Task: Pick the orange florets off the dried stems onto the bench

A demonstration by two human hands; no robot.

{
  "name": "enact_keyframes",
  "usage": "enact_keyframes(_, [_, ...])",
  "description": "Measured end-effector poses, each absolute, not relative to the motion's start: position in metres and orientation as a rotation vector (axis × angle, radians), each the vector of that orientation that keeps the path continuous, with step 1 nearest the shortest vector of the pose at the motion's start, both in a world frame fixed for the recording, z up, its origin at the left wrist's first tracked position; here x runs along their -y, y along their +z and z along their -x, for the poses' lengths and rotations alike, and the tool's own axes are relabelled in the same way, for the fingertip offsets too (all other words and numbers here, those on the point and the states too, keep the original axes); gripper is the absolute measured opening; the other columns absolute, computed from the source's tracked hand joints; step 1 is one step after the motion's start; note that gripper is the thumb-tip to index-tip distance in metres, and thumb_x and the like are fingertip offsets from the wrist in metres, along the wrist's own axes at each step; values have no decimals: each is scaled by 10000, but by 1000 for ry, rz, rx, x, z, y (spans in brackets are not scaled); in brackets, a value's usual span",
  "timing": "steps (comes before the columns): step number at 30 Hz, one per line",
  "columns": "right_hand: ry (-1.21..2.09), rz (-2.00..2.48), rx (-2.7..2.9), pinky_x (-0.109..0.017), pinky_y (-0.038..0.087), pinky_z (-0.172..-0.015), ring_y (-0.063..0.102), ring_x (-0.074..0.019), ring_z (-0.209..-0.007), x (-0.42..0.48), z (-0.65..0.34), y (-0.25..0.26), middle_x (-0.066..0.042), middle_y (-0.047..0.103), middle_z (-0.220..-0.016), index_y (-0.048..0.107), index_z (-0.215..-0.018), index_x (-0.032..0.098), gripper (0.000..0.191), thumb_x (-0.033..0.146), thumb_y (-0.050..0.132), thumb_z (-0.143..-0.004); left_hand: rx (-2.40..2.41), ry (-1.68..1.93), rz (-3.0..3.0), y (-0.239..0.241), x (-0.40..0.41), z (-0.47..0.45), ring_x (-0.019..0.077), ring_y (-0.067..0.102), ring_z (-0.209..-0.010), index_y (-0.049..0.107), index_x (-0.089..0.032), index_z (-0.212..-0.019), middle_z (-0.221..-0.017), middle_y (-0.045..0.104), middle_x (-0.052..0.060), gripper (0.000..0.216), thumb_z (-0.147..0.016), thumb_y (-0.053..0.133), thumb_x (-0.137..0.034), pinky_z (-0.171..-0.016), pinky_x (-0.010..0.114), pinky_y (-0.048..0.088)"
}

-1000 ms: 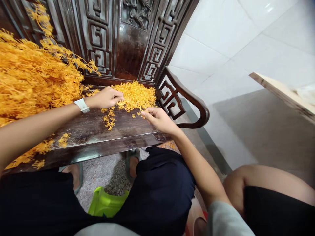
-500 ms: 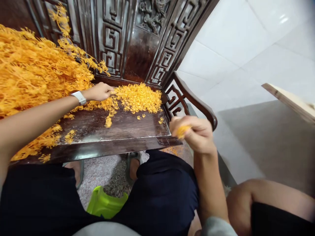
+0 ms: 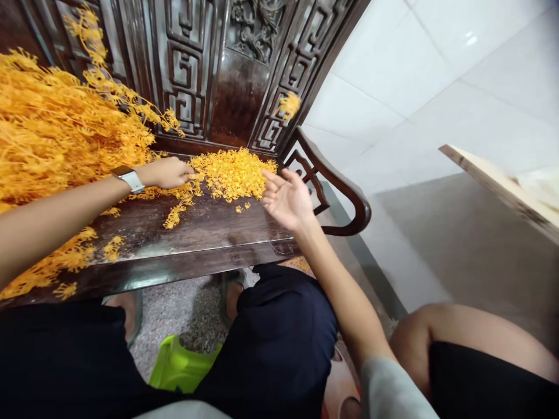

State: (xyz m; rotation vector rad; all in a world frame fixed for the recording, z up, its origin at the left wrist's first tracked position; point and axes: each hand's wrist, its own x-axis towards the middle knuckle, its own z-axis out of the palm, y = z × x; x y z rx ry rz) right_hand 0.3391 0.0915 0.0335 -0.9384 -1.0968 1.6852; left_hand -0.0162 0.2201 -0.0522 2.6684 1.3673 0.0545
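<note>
Pile (image 3: 229, 173) at eleven looks picked, bigger heap (image 3: 65, 134) at ten waits, right hand (image 3: 288, 201) open, left hand (image 3: 168, 173) pinching sprig (image 3: 187, 190)!

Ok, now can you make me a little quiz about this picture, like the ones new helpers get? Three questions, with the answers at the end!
1. True or false: the right hand is squeezed into a tight fist.

2. What is on the wrist of the left hand?
A) a string of beads
B) a pale-strapped watch
C) a red ribbon

3. Fill the gap: a little orange tuft shows in front of the carved ____ of the bench.

Key:
1. False; its fingers are spread open.
2. B
3. back
</note>
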Motion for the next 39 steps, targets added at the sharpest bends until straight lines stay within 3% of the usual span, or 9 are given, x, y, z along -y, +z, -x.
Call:
enact_keyframes(3, [1784, 1007, 975, -218, 313, -527, 350, -77, -545, -98, -333, 23, 50, 499, -664, 730, -1024, 142, 210, 328, 655, -961, -1290, 62, -2717, -50, -214, 6, 239, 603, -667, 695, -212, -808, -767, 734, 90, 229, -896, 512, -317, -650, 333, 339])
enact_keyframes(5, [1744, 960, 1120, -224, 312, -538, 371, -77, -557, -95, -332, 20, 52, 511, -669, 745, -1037, 149, 201, 318, 699, -940, -1250, 127, -2738, -48, -209, -2, 219, 573, -623, 668, -212, -767, -718, 709, 75, 222, -897, 517, -309, -628, 330, 320])
enact_keyframes(13, [1493, 1183, 1568, -213, 344, -508, 481, -62, -563, -90, -318, 4, 35, 636, -740, 756, -1007, 168, 387, 534, 795, -887, -1259, 718, -2867, -20, -169, -45, 167, 396, -475, 672, -196, -699, -530, 546, 36, 344, -968, 509, -336, -584, 333, 269])
enact_keyframes(19, [1464, 1108, 1447, -215, 412, -517, 523, -72, -559, -88, -295, 0, 32, 653, -779, 641, -933, 209, 464, 658, 755, -904, -1053, 818, -3108, 5, -136, -79, 189, 483, -521, 666, -191, -692, -561, 585, 70, 364, -1005, 518, -300, -600, 336, 336])
enact_keyframes(23, [1334, 1117, 1508, -219, 377, -525, 469, -77, -531, -85, -294, 5, 52, 598, -700, 562, -856, 213, 403, 548, 772, -935, -1135, 647, -3195, 17, -132, -82, 227, 595, -615, 690, -191, -762, -647, 658, 92, 279, -982, 530, -249, -644, 349, 398])
enact_keyframes(26, [1313, 1111, 1802, -236, 432, -609, 505, -103, -587, -75, -299, 18, 35, 595, -713, 561, -862, 204, 286, 409, 641, -1045, -1297, 430, -3222, 21, -135, -75, 245, 634, -651, 722, -205, -868, -713, 700, 94, 176, -930, 557, -204, -627, 347, 375])
enact_keyframes(31, [877, 1096, 2521, -261, 470, -797, 660, -148, -779, -37, -304, 56, -38, 738, -863, 632, -881, 182, 152, 125, 593, -1017, -1153, 209, -3160, 20, -143, -60, 248, 681, -754, 756, -236, -996, -845, 768, 98, 209, -931, 574, -156, -660, 325, 384])
enact_keyframes(36, [1756, -58, 2849, -198, 523, -928, 760, -145, -1021, 12, -300, 89, -122, 816, -1153, 713, -993, 157, 177, 209, 572, -1085, -1730, 103, -2855, 21, -165, -19, 277, 677, -710, 742, -154, -1275, -907, 790, 157, 403, -1042, 441, -282, -608, 311, 276])
enact_keyframes(39, [2045, -253, 2669, -192, 532, -942, 765, -143, -985, 13, -308, 101, -121, 825, -1067, 736, -916, 170, 135, 183, 668, -1031, -1673, 113, -2831, 20, -168, -4, 270, 649, -666, 751, -151, -1226, -790, 748, 124, 504, -1107, 332, -407, -616, 308, 282])
